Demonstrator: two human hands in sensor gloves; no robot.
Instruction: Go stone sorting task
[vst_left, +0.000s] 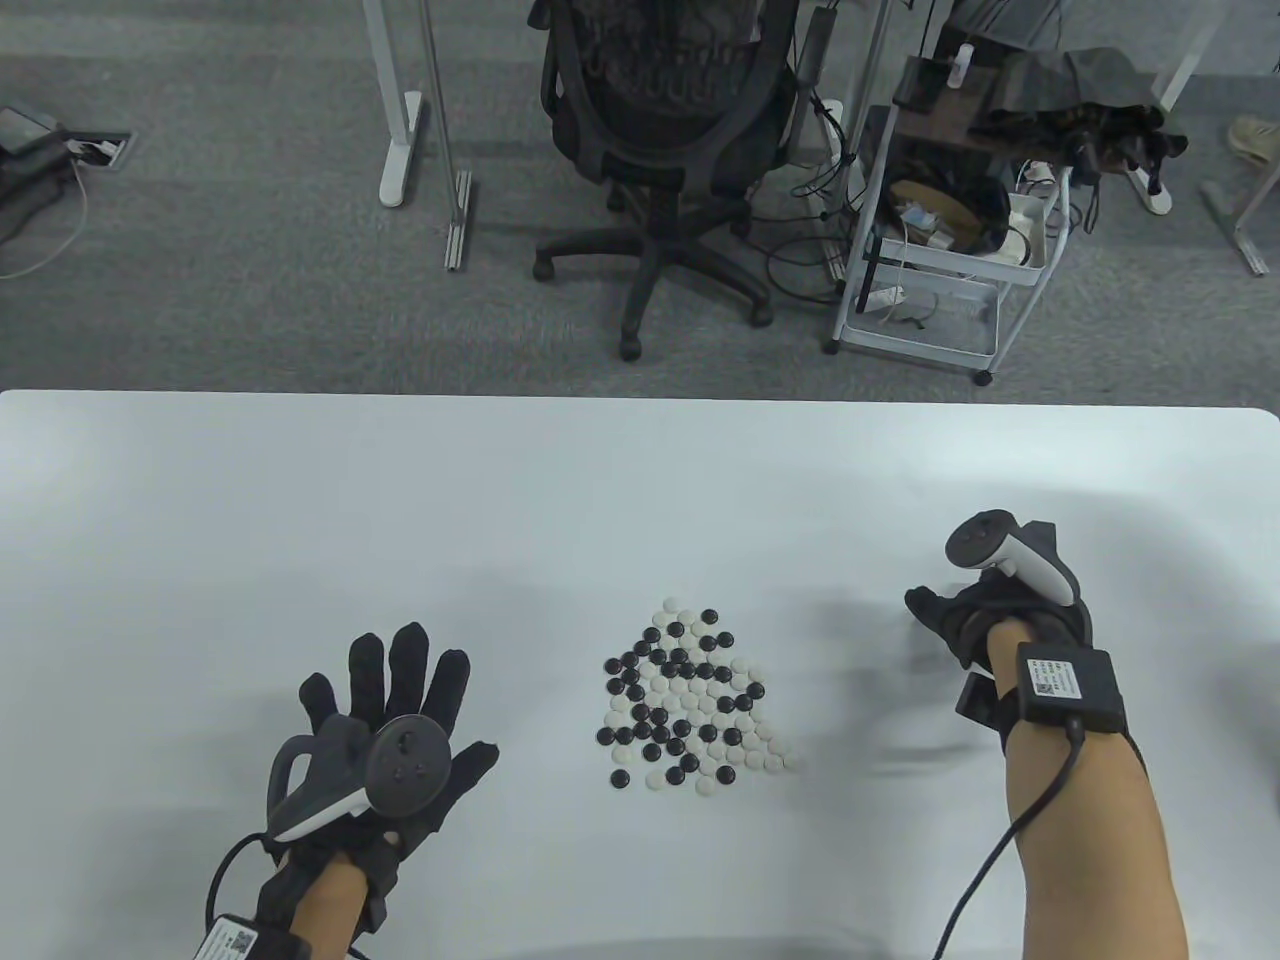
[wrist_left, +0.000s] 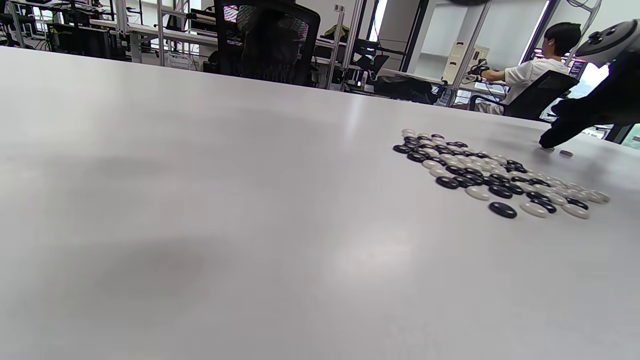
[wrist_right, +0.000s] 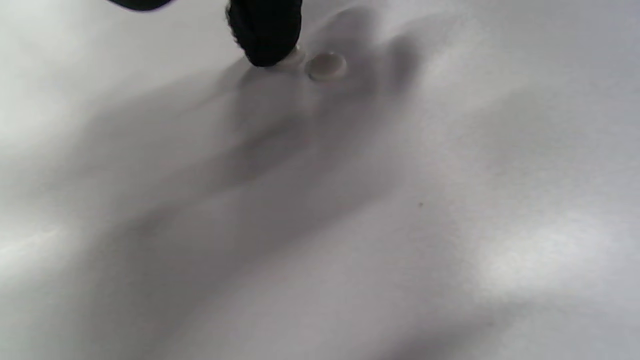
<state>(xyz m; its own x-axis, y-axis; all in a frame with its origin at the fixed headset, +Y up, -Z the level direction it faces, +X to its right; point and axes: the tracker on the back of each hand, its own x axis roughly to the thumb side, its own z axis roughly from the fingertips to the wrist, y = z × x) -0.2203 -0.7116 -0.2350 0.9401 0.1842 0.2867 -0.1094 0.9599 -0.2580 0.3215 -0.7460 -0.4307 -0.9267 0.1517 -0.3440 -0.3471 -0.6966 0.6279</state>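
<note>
My right hand, toward the tabletop's right edge: a fingertip presses one white stone beside another, starting the white group. Left hand spread flat, idle. Mixed pile sits mid-tabletop.

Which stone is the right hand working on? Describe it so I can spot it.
Start from the mixed pile at the table's middle and look to its right, where the right hand is. Two white stones lie there apart from the pile; one sits under a fingertip, half hidden, while its neighbour lies uncovered beside it.
</note>
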